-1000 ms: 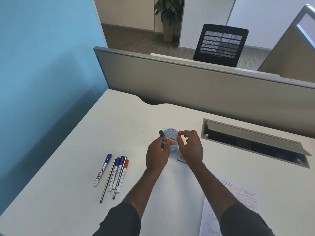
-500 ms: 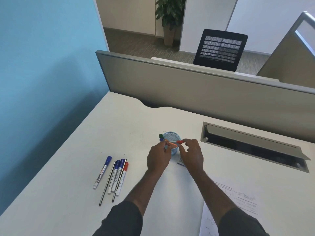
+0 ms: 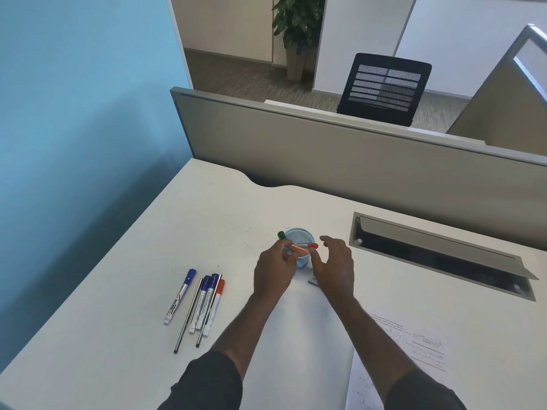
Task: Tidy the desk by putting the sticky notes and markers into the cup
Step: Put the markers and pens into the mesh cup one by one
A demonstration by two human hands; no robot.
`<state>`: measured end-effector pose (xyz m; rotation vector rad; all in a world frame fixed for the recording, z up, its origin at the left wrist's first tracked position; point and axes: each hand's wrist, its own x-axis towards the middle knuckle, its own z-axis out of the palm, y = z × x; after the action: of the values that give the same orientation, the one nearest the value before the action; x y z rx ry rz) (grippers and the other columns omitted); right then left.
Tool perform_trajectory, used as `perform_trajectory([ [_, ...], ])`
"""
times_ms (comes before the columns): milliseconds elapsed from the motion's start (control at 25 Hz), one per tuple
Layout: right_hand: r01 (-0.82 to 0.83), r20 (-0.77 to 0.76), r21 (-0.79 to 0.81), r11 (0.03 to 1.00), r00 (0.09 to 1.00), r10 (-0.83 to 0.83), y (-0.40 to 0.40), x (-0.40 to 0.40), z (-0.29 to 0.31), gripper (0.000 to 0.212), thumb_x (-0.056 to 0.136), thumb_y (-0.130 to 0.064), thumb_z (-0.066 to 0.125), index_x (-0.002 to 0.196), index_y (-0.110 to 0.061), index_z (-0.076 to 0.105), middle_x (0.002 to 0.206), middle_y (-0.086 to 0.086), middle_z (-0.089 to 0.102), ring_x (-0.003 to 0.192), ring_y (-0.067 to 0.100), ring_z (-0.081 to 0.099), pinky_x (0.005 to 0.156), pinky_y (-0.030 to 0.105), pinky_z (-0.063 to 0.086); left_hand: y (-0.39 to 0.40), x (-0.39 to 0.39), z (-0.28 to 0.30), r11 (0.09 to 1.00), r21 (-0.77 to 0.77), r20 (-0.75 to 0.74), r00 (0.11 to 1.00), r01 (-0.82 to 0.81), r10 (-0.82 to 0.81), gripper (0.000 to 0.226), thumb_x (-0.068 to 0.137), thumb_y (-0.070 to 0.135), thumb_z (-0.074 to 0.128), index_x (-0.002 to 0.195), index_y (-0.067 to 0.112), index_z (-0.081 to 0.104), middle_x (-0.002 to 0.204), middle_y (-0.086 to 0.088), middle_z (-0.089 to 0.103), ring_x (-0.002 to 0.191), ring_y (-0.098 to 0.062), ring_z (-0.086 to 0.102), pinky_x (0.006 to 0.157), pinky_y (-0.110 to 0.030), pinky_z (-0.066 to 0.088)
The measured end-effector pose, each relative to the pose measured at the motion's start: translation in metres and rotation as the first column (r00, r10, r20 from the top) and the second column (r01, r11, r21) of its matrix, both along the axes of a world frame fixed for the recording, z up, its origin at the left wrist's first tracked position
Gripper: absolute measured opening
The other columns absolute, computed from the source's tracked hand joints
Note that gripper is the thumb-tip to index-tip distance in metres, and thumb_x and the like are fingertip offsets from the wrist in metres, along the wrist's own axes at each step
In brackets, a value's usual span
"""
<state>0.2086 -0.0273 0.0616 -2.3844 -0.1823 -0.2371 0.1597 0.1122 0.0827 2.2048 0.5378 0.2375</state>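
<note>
The left hand (image 3: 273, 269) hides the front of the blue cup (image 3: 299, 238) and grips an orange pen (image 3: 305, 247) across its rim. The right hand (image 3: 334, 269) is open (touching nothing). Five markers (image 3: 204, 300) lie left on the table (image 3: 118, 335), with room around.

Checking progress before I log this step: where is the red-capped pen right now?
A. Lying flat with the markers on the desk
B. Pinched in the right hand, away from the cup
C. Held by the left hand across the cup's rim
C: the left hand grips the red-capped pen lying across the blue cup; the right hand is open beside it.
</note>
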Motion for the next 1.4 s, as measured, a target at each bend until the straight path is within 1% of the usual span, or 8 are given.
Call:
perform_trajectory([
  [80, -0.017, 0.091, -0.028, 0.999, 0.996, 0.019, 0.003, -0.004, 0.006, 0.036, 0.091, -0.031, 0.066, 0.124, -0.016, 0.059, 0.124, 0.001, 0.062, 0.115, 0.021, 0.055, 0.093, 0.033, 0.043, 0.004, -0.003, 0.002, 0.999, -0.025, 0.027, 0.999, 0.032, -0.032, 0.033, 0.092, 0.029, 0.068, 0.124, 0.026, 0.063, 0.110, 0.003, 0.075, 0.099, -0.017, 0.070, 0.082, -0.033, 0.060],
  [240, -0.040, 0.224, -0.048, 0.998, 0.973, 0.050, 0.016, -0.020, 0.018, 0.026, 0.092, -0.030, 0.061, 0.114, -0.017, 0.057, 0.113, 0.002, 0.062, 0.100, 0.022, 0.055, 0.082, 0.033, 0.042, 0.017, -0.019, 0.009, 0.996, -0.082, 0.032, 0.999, 0.018, -0.015, 0.047, 0.091, 0.030, 0.069, 0.136, 0.027, 0.055, 0.100, 0.005, 0.074, 0.086, -0.015, 0.070, 0.078, -0.030, 0.059],
  [440, -0.221, 0.333, -0.014, 0.975, 0.919, 0.213, 0.052, -0.063, 0.011, 0.015, 0.096, -0.027, 0.055, 0.106, -0.017, 0.060, 0.096, 0.000, 0.060, 0.088, 0.017, 0.053, 0.076, 0.024, 0.035, 0.038, -0.058, -0.010, 0.990, -0.113, -0.008, 0.997, -0.080, 0.079, 0.039, 0.091, 0.031, 0.069, 0.128, 0.025, 0.059, 0.079, 0.014, 0.064, 0.073, -0.011, 0.066, 0.070, -0.027, 0.054],
  [720, -0.418, 0.017, -0.063, 0.906, 0.907, 0.420, 0.104, -0.120, -0.023, 0.023, 0.095, -0.019, 0.058, 0.116, -0.017, 0.065, 0.098, 0.001, 0.064, 0.088, 0.024, 0.059, 0.074, 0.036, 0.049, 0.073, -0.124, -0.046, 0.973, -0.072, -0.124, 0.970, -0.221, 0.211, 0.026, 0.095, 0.026, 0.063, 0.121, 0.023, 0.064, 0.076, 0.013, 0.062, 0.082, -0.017, 0.067, 0.072, -0.031, 0.053],
  [920, -0.665, -0.296, -0.309, 0.680, 0.747, 0.595, 0.134, -0.135, -0.047, 0.055, 0.093, -0.009, 0.054, 0.145, -0.027, 0.046, 0.117, 0.007, 0.055, 0.099, 0.026, 0.052, 0.074, 0.028, 0.035, 0.086, -0.160, -0.065, 0.930, 0.023, -0.180, 0.913, -0.367, 0.365, 0.023, 0.100, 0.023, 0.055, 0.120, 0.021, 0.067, 0.109, -0.002, 0.074, 0.104, -0.025, 0.068, 0.084, -0.031, 0.051],
  [1040, -0.708, -0.345, -0.345, 0.616, 0.706, 0.619, 0.146, -0.139, -0.057, 0.060, 0.092, -0.008, 0.058, 0.146, -0.029, 0.043, 0.118, 0.007, 0.053, 0.101, 0.025, 0.050, 0.072, 0.028, 0.035, 0.090, -0.172, -0.070, 0.921, 0.039, -0.231, 0.894, -0.386, 0.385, 0.022, 0.102, 0.027, 0.052, 0.117, 0.021, 0.067, 0.109, -0.003, 0.074, 0.103, -0.028, 0.069, 0.085, -0.036, 0.055],
  [1240, -0.698, -0.355, -0.342, 0.629, 0.715, 0.602, 0.151, -0.142, -0.064, 0.050, 0.092, -0.014, 0.060, 0.140, -0.028, 0.050, 0.118, 0.006, 0.053, 0.101, 0.025, 0.052, 0.080, 0.032, 0.048, 0.087, -0.176, -0.076, 0.925, 0.036, -0.252, 0.892, -0.379, 0.375, 0.022, 0.100, 0.027, 0.055, 0.117, 0.018, 0.067, 0.108, -0.004, 0.074, 0.102, -0.027, 0.069, 0.082, -0.031, 0.052],
  [1400, -0.661, -0.345, -0.323, 0.677, 0.748, 0.566, 0.147, -0.141, -0.062, 0.030, 0.094, -0.025, 0.057, 0.125, -0.022, 0.058, 0.114, 0.005, 0.055, 0.097, 0.024, 0.055, 0.077, 0.033, 0.049, 0.080, -0.174, -0.076, 0.934, 0.006, -0.277, 0.896, -0.359, 0.346, 0.022, 0.100, 0.026, 0.053, 0.114, 0.018, 0.068, 0.106, -0.005, 0.074, 0.101, -0.027, 0.068, 0.081, -0.035, 0.055],
])
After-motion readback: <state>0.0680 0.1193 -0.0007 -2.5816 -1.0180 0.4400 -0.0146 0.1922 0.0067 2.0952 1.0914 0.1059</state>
